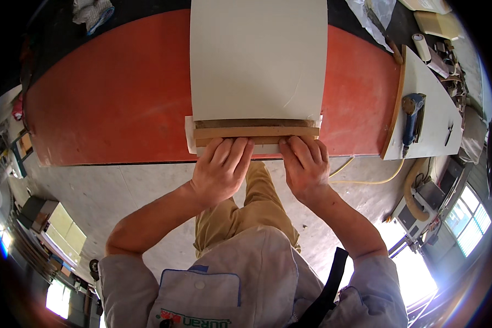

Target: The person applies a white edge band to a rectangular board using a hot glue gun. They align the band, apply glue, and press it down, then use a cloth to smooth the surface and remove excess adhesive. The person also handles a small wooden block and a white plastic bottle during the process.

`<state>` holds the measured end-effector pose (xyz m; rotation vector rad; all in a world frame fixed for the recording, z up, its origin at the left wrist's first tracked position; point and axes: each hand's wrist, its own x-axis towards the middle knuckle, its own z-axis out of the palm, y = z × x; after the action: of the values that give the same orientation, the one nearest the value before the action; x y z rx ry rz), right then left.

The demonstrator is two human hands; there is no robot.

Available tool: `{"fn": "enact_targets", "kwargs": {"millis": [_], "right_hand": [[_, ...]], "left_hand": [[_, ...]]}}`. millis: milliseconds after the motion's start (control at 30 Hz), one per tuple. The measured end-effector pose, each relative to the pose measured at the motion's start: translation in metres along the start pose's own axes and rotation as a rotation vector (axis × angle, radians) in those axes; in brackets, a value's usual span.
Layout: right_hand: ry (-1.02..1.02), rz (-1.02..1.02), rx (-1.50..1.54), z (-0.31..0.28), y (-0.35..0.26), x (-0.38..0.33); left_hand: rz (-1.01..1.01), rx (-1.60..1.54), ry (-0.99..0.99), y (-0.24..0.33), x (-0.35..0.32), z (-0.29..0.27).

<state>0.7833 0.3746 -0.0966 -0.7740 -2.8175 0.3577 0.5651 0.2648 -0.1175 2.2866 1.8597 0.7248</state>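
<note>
Far left, top: crumpled cloth (93, 12) on dark surface, not in use. Below it, the big red table (109, 98) fills most of the view; the near edge runs just above the concrete floor (120, 191).

Left hand (220, 170): flat, palm down, fingers spread fwd, pressing on the near wood strip (255, 132) at the table edge. Not gripping, no curl around anything. Pressing down rather than grasping, prob. to keep the strip from sliding.

Centre: white panel (258, 60) lies on the table, long side running away from the person, near end right at the table's edge. Across that near end sit 2 wood strips side by side, a darker one (254, 123) behind, a lighter one in front, both crosswise to the panel. A thin white sheet edge sticks out left and right under the strips. Being at the table edge puts the work within easy reach of both hands.

Right hand (305, 164): same pose, palm down, fingers over the strip's right part, thumb side inward. Open-flat press, holding nothing. Both hands are near each other, w/ a small gap, so pressure spreads along the strip.

Right: a smaller white board (429, 117) w/ wood edging rests on the table's right end, blue power sander (411, 117) lying on it, well apart from the hands. Yellowish hose (366, 177) trails on the floor below. Far right top: roll (421, 48), misc clutter, too small to tell.
</note>
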Motion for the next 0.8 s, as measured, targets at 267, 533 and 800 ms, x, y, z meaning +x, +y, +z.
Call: {"fn": "enact_targets", "kwargs": {"millis": [267,533,800], "right_hand": [[-0.068,0.032,0.052,-0.009,-0.001,0.008],[-0.118,0.053,0.069,-0.017,0.000,0.018],[-0.165,0.078,0.098,-0.023,0.000,0.023]], "left_hand": [[0.049,0.021,-0.049,-0.001,0.007,-0.004],[0.087,0.087,-0.100,-0.001,0.012,-0.006],[0.155,0.136,-0.148,-0.005,0.019,-0.012]]}}
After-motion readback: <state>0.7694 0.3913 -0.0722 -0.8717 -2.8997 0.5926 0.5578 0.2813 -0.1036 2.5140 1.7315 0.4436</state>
